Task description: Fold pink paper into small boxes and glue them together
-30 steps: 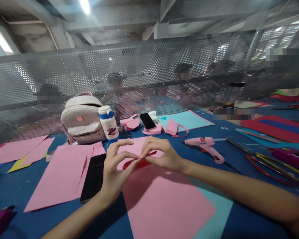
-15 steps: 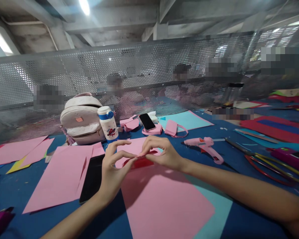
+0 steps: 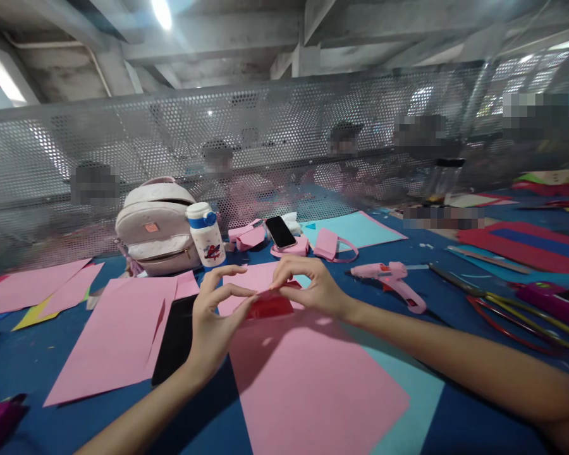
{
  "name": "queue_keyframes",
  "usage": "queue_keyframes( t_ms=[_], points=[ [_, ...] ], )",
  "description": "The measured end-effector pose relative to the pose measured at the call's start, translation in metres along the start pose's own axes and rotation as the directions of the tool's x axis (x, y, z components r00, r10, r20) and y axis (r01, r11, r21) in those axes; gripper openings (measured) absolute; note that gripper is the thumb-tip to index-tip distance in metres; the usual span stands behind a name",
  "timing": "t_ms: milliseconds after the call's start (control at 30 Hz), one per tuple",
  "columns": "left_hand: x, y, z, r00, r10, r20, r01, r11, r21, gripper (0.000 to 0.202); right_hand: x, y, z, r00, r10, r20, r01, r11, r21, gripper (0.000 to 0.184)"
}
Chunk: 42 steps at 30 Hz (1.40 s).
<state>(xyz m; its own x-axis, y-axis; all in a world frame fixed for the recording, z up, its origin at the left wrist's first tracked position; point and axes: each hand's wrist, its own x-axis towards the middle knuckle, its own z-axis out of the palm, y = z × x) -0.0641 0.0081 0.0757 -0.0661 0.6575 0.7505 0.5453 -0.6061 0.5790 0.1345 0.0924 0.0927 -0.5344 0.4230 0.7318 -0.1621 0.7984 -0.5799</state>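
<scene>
My left hand (image 3: 215, 322) and my right hand (image 3: 306, 287) meet above a large pink sheet (image 3: 313, 385). Between them they pinch a small red piece of paper (image 3: 270, 306), the left at its left end, the right at its top right edge. The fingers of both hands are curled in a pinch. A black phone (image 3: 176, 338) lies flat just left of my left hand, on another pink sheet (image 3: 118, 335).
A pink glue gun (image 3: 389, 278) lies to the right, scissors (image 3: 526, 309) further right. At the back stand a pale backpack (image 3: 154, 224), a white bottle (image 3: 207, 236), a second phone (image 3: 281, 232) on pink foam pieces and a cyan sheet (image 3: 355, 227). People sit behind the perforated metal screen (image 3: 123, 145).
The red piece has turned so more of its face shows, and my hands have shifted slightly closer over it.
</scene>
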Motion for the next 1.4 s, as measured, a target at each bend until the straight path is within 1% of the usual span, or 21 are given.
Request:
queue_keyframes(
  t_ms=[133,300,567,800,1133,1400],
  points=[
    [-0.001,0.002,0.000,1.000,0.013,0.000,-0.013,1.000,0.012,0.007,-0.001,0.000,0.001,1.000,-0.002,0.006,0.002,1.000,-0.005,0.016],
    [-0.002,0.007,0.001,1.000,0.019,0.005,-0.019,1.000,0.009,0.008,-0.001,-0.004,0.004,1.000,-0.006,0.018,0.006,1.000,-0.025,0.010],
    [-0.003,0.014,0.000,0.999,0.047,0.024,-0.047,0.999,-0.003,0.006,0.001,-0.011,0.006,0.998,-0.054,0.034,0.055,0.998,-0.029,0.010],
    [-0.001,0.010,-0.001,1.000,0.001,0.005,-0.001,0.999,-0.034,0.007,0.001,-0.009,0.003,1.000,-0.003,0.013,0.004,0.999,-0.034,0.010],
    [0.002,0.002,-0.002,0.999,-0.048,0.001,0.048,0.998,-0.046,0.007,0.004,-0.005,-0.002,1.000,0.021,-0.001,-0.021,1.000,-0.017,0.010],
    [0.003,-0.002,-0.002,1.000,-0.003,-0.005,0.003,1.000,0.013,0.007,0.004,-0.005,-0.003,1.000,0.010,-0.011,-0.010,0.999,-0.040,0.009]
  ],
)
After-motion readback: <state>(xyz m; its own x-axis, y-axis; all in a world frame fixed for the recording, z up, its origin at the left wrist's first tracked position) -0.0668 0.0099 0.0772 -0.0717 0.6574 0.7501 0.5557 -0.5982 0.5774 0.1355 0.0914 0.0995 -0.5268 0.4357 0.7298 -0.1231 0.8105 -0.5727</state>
